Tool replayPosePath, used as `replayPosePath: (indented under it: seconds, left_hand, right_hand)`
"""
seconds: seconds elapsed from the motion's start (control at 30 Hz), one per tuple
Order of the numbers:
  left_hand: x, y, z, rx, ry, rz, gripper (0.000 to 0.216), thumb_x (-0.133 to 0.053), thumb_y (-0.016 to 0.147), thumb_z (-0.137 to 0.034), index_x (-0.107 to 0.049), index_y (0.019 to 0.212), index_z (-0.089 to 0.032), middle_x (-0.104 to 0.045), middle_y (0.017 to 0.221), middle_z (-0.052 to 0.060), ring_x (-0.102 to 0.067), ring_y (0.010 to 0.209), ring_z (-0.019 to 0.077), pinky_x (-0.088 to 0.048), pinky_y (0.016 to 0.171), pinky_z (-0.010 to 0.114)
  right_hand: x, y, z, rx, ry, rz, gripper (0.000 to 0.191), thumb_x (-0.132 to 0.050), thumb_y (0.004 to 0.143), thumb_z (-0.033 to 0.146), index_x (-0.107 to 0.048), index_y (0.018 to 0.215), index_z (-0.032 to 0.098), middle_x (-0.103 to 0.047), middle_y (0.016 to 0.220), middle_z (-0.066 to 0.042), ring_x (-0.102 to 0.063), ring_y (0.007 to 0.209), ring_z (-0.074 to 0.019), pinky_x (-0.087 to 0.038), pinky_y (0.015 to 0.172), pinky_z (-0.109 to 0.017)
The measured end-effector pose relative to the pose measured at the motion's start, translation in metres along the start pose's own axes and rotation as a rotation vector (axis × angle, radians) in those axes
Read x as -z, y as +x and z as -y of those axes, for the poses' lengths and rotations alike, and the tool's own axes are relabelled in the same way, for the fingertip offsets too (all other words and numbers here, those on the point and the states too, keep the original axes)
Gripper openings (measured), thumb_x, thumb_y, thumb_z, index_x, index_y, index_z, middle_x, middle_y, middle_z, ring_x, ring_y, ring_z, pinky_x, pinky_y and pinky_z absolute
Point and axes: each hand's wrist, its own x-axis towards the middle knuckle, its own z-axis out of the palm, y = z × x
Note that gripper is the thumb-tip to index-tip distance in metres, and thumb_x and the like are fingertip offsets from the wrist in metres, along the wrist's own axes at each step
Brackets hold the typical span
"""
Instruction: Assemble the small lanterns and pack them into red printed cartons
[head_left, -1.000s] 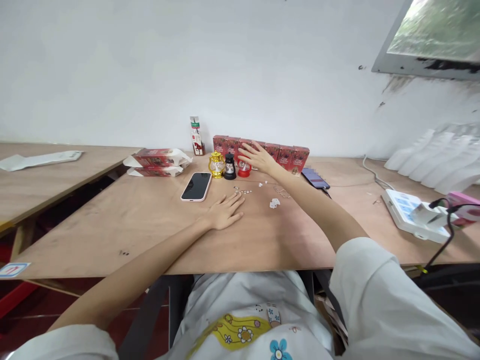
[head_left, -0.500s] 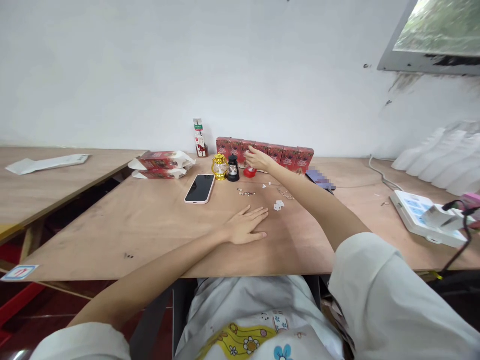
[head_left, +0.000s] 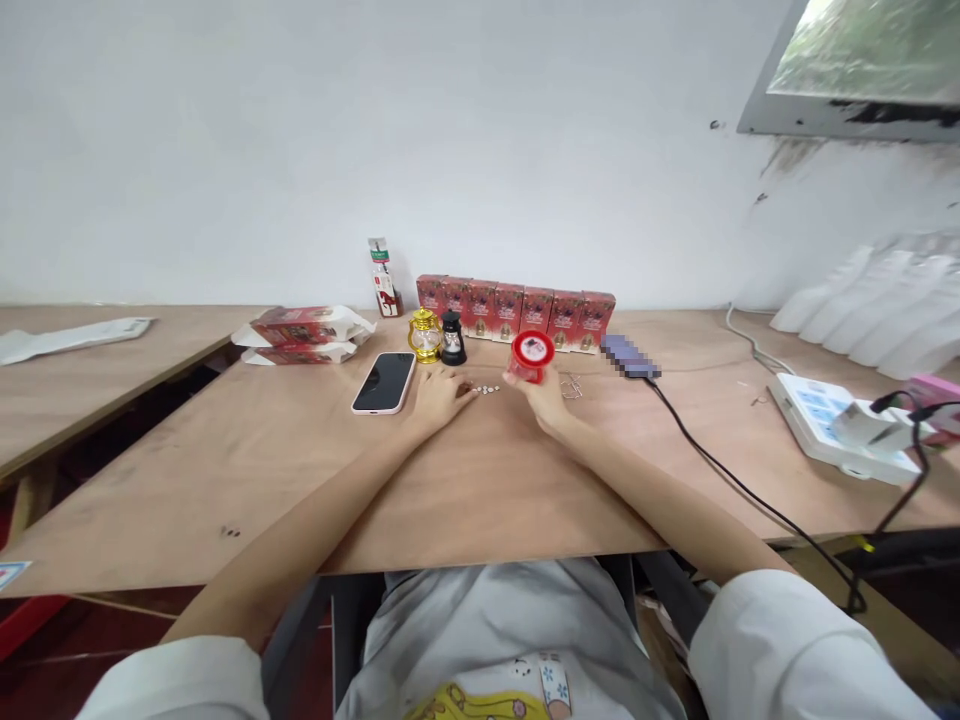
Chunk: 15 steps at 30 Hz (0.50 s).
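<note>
Seven red boxes (head_left: pixel 508 311) are lined up behind the black lantern (head_left: pixel 453 342). A gold lantern (head_left: pixel 425 337) is set just left of it; small round pieces (head_left: pixel 486 390) are spread in front. The left hand (head_left: pixel 437 402) is laid there too; whether anything is held cannot be told. Right of the black lantern, the red lantern (head_left: pixel 532 352) is held in the right hand (head_left: pixel 547 400), its round end tipped up and pale in the middle.

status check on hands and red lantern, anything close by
Right hand holding red lantern, round labelled end facing camera. Left hand low over table, grip unclear. Small discs and phone close to left hand.
</note>
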Motion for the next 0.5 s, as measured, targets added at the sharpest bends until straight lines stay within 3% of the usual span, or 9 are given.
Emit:
replayPosePath:
  seconds: [0.1, 0.27, 0.4, 0.5]
  left_hand:
    - [-0.002, 0.004, -0.002, -0.033, 0.011, -0.005, 0.025, -0.054, 0.092, -0.037, -0.071, 0.100, -0.019, -0.069, 0.107, 0.010, -0.059, 0.106, 0.0284, -0.040, 0.086, 0.041]
    - [-0.006, 0.006, -0.002, -0.089, 0.057, -0.005, 0.021, -0.052, 0.093, -0.028, -0.070, 0.097, -0.018, -0.068, 0.112, 0.011, -0.059, 0.109, 0.0280, -0.040, 0.084, 0.039]
    - [-0.011, 0.008, 0.000, -0.094, 0.082, -0.034, 0.019, -0.050, 0.093, -0.022, -0.067, 0.099, -0.016, -0.068, 0.110, 0.013, -0.059, 0.108, 0.0278, -0.042, 0.084, 0.040]
    - [-0.012, 0.009, 0.002, -0.053, 0.032, -0.169, 0.016, -0.050, 0.093, -0.020, -0.065, 0.092, -0.015, -0.069, 0.100, 0.012, -0.062, 0.098, 0.0258, -0.043, 0.080, 0.037]
  right_hand:
    - [-0.013, -0.020, -0.006, -0.110, 0.121, 0.052, 0.048, -0.085, 0.051, 0.039, -0.061, 0.088, 0.019, -0.071, 0.095, -0.006, -0.066, 0.091, -0.0218, -0.050, 0.093, -0.042]
    - [-0.013, -0.017, -0.009, -0.138, 0.072, 0.104, 0.057, -0.087, 0.044, 0.039, -0.064, 0.090, 0.017, -0.071, 0.103, -0.009, -0.065, 0.100, -0.0251, -0.048, 0.098, -0.045]
    - [-0.011, -0.013, -0.011, -0.037, 0.026, 0.168, 0.058, -0.085, 0.048, 0.039, -0.066, 0.098, 0.019, -0.070, 0.110, -0.007, -0.063, 0.106, -0.0255, -0.049, 0.098, -0.044]
    - [-0.010, -0.014, -0.011, 0.061, -0.004, 0.215, 0.052, -0.084, 0.053, 0.040, -0.067, 0.098, 0.020, -0.071, 0.107, -0.006, -0.064, 0.104, -0.0240, -0.049, 0.097, -0.042]
